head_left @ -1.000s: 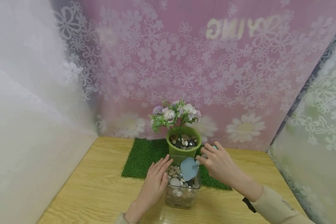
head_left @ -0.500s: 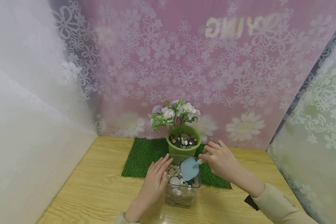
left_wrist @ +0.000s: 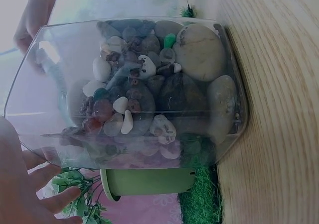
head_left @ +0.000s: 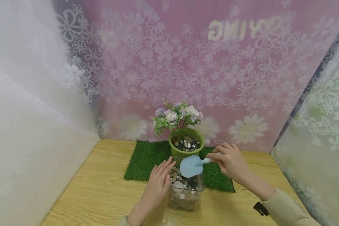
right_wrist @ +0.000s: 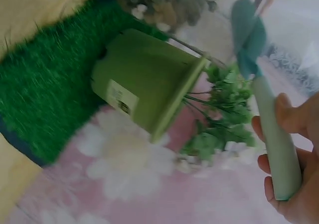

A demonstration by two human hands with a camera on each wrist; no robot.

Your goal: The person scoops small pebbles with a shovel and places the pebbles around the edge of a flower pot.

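A light blue toy shovel (head_left: pixel 191 166) is over the top of a clear plastic box (head_left: pixel 183 199), its blade back-side up as the head view shows it. My right hand (head_left: pixel 228 158) grips its pale handle (right_wrist: pixel 278 144), fingers curled round it. My left hand (head_left: pixel 157 182) rests with straight fingers along the left rim of the box. Inside the box lie mixed pebbles (left_wrist: pixel 202 52), some white, brown or dark, with a few glassy coloured ones. Right behind stands a green flowerpot (head_left: pixel 186 153) with pebbles and artificial flowers (head_left: pixel 176 116). Whether the blade bears stones is hidden.
Pot and part of the box are on a dark green artificial grass mat (head_left: pixel 147 160). Beneath lies a wood-grain tabletop (head_left: pixel 93 179). A pink floral curtain (head_left: pixel 164 62) hangs behind, with pale sheets at both sides.
The shovel has risen from among the pebbles to above the box's rim, and my right hand has shifted up and right with it. My left hand stays at the rim.
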